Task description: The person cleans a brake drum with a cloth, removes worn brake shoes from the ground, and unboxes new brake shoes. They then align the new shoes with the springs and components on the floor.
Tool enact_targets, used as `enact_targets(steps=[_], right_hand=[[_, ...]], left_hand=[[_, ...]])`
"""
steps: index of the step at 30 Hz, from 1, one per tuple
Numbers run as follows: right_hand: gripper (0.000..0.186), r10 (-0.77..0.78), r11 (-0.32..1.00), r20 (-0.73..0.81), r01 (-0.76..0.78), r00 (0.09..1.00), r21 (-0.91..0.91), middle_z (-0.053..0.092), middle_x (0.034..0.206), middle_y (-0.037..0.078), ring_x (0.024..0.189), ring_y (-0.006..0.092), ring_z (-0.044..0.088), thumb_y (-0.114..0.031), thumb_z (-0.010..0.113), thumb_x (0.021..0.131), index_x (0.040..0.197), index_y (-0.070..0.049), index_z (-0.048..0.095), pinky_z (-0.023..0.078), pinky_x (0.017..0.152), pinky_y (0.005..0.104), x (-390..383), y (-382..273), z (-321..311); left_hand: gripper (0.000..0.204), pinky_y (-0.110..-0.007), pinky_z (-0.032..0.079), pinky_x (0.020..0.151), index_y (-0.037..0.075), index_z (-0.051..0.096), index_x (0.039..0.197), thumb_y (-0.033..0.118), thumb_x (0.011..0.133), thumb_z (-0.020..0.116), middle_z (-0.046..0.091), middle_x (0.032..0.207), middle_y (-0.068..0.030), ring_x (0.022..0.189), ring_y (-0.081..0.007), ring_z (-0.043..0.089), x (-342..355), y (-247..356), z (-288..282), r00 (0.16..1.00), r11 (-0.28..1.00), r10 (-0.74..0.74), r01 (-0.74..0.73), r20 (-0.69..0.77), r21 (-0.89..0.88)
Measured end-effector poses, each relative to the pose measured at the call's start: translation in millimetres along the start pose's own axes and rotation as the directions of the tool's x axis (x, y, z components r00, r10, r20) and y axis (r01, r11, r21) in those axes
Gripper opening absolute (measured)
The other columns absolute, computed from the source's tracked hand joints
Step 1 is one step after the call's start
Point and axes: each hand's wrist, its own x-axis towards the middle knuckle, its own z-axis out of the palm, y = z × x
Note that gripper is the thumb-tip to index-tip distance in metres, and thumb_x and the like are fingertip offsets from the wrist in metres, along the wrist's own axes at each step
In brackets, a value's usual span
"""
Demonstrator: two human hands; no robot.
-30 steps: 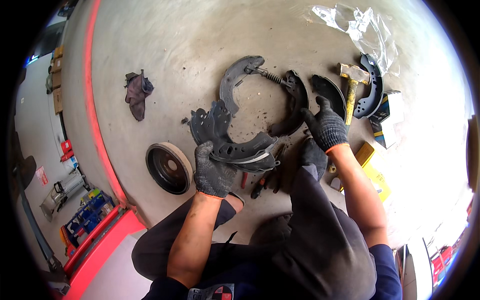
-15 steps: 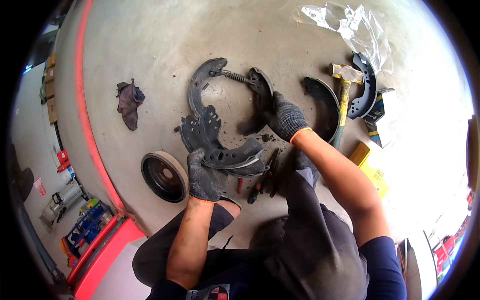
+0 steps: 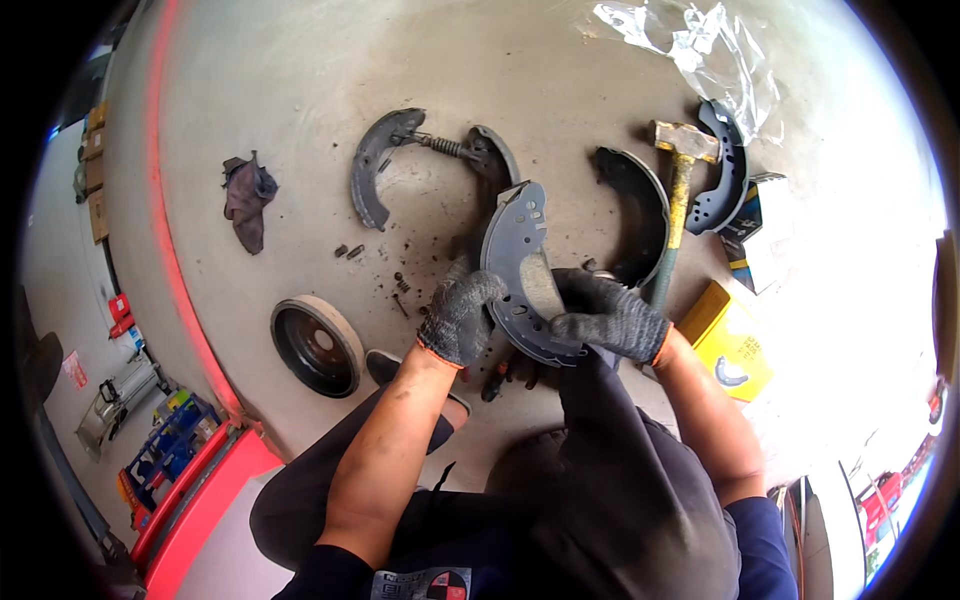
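Observation:
Both my hands, in dark knit gloves, hold grey curved brake shoes [image 3: 516,257], tilted together near the middle. My left hand [image 3: 460,313] is closed on their left side; my right hand [image 3: 607,315] grips their lower right part. Behind lie two worn brake shoes [image 3: 371,172] joined by a coiled spring [image 3: 441,145], partly hidden by the held ones. Small springs and bits [image 3: 400,285] are scattered left of my hands. A brake drum [image 3: 315,345] lies at the lower left. Another dark curved shoe [image 3: 644,215] is right of my hands.
A yellow-handled hammer [image 3: 681,190], shoe [image 3: 718,172], dark box [image 3: 751,222], yellow box [image 3: 728,341] and clear plastic [image 3: 722,62] are at the right. A rag [image 3: 248,203] lies left, beside a red floor line [image 3: 163,200]. Red shop equipment [image 3: 210,480] stands lower left.
The shoes in my left hand have come up and right, turned more upright and bunched together. My right hand has left the worn assembly and moved down to grip them.

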Motion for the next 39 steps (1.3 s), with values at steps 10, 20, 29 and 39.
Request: enact_targets(steps=[10,20,29,39], right_hand=[[0.075,-0.257,0.925,-0.437,0.09,0.862,-0.369,0.068,0.117,0.021,0.109,0.0295,0.068,-0.043,0.084,0.072,0.13,-0.002,0.057,0.052,0.093,0.0388,9,16,19],[0.068,-0.423,0.601,-0.551,-0.231,0.719,-0.765,0.065,0.107,0.02,0.101,0.0354,0.063,-0.035,0.079,0.075,0.13,-0.004,0.052,0.05,0.089,0.0471,49,38,8],[0.05,-0.539,0.411,-0.488,-0.291,0.687,-0.864,0.061,0.117,0.019,0.109,0.0393,0.059,-0.016,0.072,0.08,0.128,-0.006,0.058,0.046,0.096,0.0472,27,4,9],[0.038,-0.316,0.521,-0.767,-0.573,0.559,-0.633,0.07,0.099,0.021,0.094,0.0369,0.068,-0.032,0.071,0.087,0.112,-0.005,0.065,0.053,0.081,0.0453,-27,-5,-81]], left_hand=[[0.059,-0.035,0.054,0.092,0.002,0.052,0.138,0.003,0.079,0.057,0.063,0.122,-0.0119,0.108,-0.0223,0.063,4,3,11,0.982,0.98,0.149,-0.162,0.112,0.119],[0.059,-0.037,0.056,0.084,-0.001,0.051,0.137,-0.001,0.078,0.052,0.066,0.106,-0.0132,0.094,-0.0231,0.066,-12,9,-8,0.963,0.868,0.259,-0.201,-0.069,0.454],[0.058,-0.034,0.055,0.082,0.0,0.051,0.138,-0.002,0.081,0.059,0.067,0.109,-0.0129,0.09,-0.019,0.066,-23,-3,-4,0.971,0.84,0.232,-0.17,-0.058,0.514],[0.055,-0.033,0.055,0.079,-0.001,0.053,0.134,-0.003,0.079,0.056,0.067,0.106,-0.0123,0.089,-0.019,0.067,-20,-7,-7,0.985,0.918,0.145,-0.1,-0.092,0.384]])
